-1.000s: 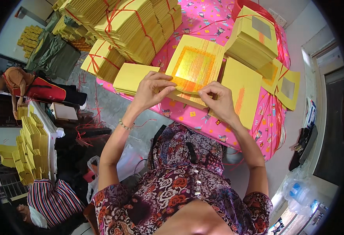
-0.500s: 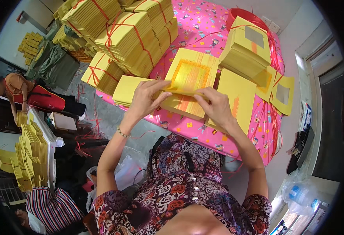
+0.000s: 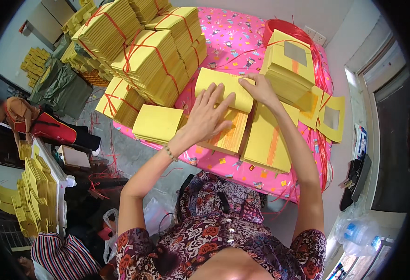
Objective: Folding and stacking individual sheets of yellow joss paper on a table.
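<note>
A folded yellow paper sheet (image 3: 226,86) lies on a stack of yellow paper (image 3: 228,135) with orange streaks, near the table's front edge. My left hand (image 3: 207,112) presses flat on the folded sheet, its fingers spread. At the sheet's far right corner, my right hand (image 3: 263,89) has its thumb and curled fingers on the edge. To the left sits a low pile of folded yellow papers (image 3: 158,122). On the right lies another flat yellow stack (image 3: 270,140) with an orange stripe, partly under my right forearm.
Bundles of yellow paper (image 3: 153,56) tied with red string rise at the back left. A tall yellow stack (image 3: 289,65) stands before a red tub (image 3: 282,25). Red strings (image 3: 323,158) hang along the right of the pink tablecloth (image 3: 228,28). Another person (image 3: 20,114) bends over a side table.
The sheet's near part is now folded over the far part. My left hand has flattened onto it and moved right; my right hand has moved up to its far corner.
</note>
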`<action>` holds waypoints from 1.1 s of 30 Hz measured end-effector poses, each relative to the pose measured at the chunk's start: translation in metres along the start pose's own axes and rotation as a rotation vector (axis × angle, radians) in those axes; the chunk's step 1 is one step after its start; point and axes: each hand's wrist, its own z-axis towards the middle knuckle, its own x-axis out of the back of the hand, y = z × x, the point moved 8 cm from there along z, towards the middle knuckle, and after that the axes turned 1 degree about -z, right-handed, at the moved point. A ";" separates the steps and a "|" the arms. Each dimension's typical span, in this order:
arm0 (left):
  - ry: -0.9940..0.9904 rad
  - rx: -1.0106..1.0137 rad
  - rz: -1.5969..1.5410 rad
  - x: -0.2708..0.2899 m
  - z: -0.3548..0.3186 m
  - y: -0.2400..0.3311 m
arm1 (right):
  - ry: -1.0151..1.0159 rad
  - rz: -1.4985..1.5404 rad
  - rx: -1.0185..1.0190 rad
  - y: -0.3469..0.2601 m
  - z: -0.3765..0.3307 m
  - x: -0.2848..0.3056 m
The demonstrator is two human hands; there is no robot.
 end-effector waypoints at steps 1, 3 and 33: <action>0.005 -0.008 0.000 -0.003 0.005 0.000 | 0.009 -0.003 0.000 0.010 0.007 0.000; -0.003 -0.027 -0.002 -0.009 0.013 -0.003 | 0.036 -0.055 0.029 0.016 0.016 0.000; -0.084 0.010 -0.044 -0.035 0.028 -0.019 | -0.408 0.102 0.009 0.009 0.087 -0.050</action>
